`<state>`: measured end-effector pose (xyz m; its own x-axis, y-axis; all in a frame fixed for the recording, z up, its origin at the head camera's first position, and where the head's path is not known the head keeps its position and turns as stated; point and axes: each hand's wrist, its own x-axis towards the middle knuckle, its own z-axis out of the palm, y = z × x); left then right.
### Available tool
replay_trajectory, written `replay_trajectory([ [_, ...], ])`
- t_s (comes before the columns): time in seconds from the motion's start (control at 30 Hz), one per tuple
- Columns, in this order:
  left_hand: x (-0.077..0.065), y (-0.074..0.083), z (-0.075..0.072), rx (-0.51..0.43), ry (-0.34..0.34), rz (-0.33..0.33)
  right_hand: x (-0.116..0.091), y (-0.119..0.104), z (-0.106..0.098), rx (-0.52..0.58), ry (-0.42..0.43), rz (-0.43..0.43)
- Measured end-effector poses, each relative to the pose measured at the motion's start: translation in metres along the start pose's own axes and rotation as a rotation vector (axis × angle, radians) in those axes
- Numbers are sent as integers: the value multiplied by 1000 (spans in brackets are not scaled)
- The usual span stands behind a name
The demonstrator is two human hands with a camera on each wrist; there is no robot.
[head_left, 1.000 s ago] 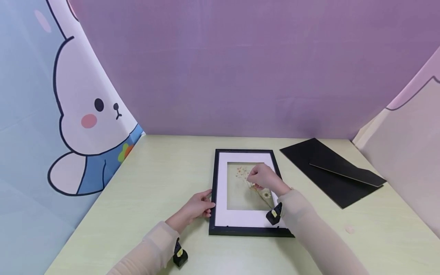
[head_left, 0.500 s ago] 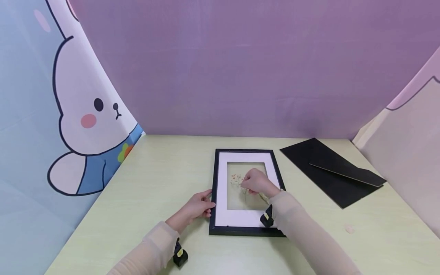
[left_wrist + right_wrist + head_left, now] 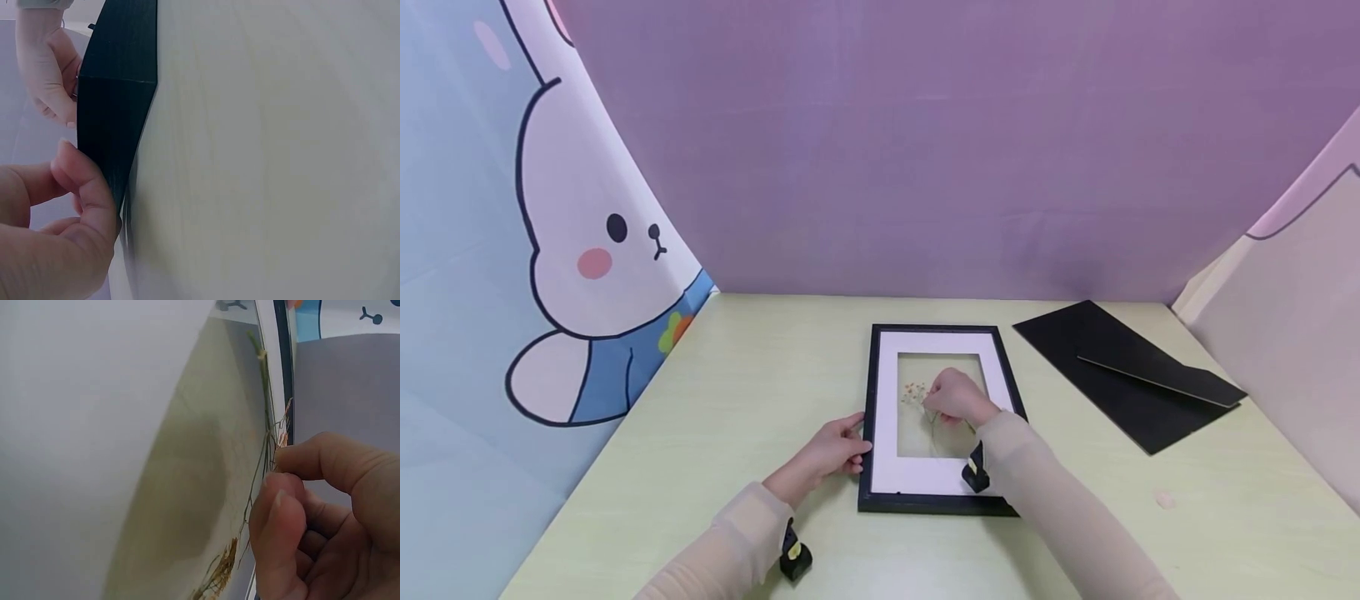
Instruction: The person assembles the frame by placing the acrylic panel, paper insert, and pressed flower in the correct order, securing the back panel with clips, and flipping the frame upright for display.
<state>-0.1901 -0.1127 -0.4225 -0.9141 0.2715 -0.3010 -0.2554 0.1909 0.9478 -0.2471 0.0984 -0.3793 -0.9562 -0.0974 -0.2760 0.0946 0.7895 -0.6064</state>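
The surface is a pale, faintly grained table [image 3: 760,367]. A plain purple backdrop [image 3: 955,150] rises at its 12 o'clock side; a panel printed with a white rabbit [image 3: 576,283] stands toward 10 o'clock, and a pale panel [image 3: 1292,333] toward 2 o'clock. Clock positions below are taken from the centre of the black picture frame [image 3: 925,503], which lies flat on the table with a white mat [image 3: 917,477] inside it. Overlapping black boards [image 3: 1075,342] lie at 2 o'clock, near the frame, and a small pale scrap [image 3: 1165,500] at 4 o'clock, well apart from it.

The left hand [image 3: 823,450], at 8 o'clock, grips the frame's side edge. The right hand [image 3: 958,396], over the mat's opening, pinches a dried flower sprig [image 3: 914,393] between thumb and finger; its small orange heads show at 10 o'clock of that hand.

The right hand and sleeve [image 3: 1060,500] hide most of the stem and the frame's corner toward 5 o'clock. In the right wrist view a brown tuft [image 3: 219,575] is cut off at 6 o'clock; whether it belongs to the pinched sprig cannot be told. Contact between sprig and opening cannot be determined.
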Motion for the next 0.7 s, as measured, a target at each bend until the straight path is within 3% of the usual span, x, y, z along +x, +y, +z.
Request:
replay_trajectory([
  [0.7, 0, 0, 0, -11, 0, -4, 12, 1, -1, 4, 10, 8],
])
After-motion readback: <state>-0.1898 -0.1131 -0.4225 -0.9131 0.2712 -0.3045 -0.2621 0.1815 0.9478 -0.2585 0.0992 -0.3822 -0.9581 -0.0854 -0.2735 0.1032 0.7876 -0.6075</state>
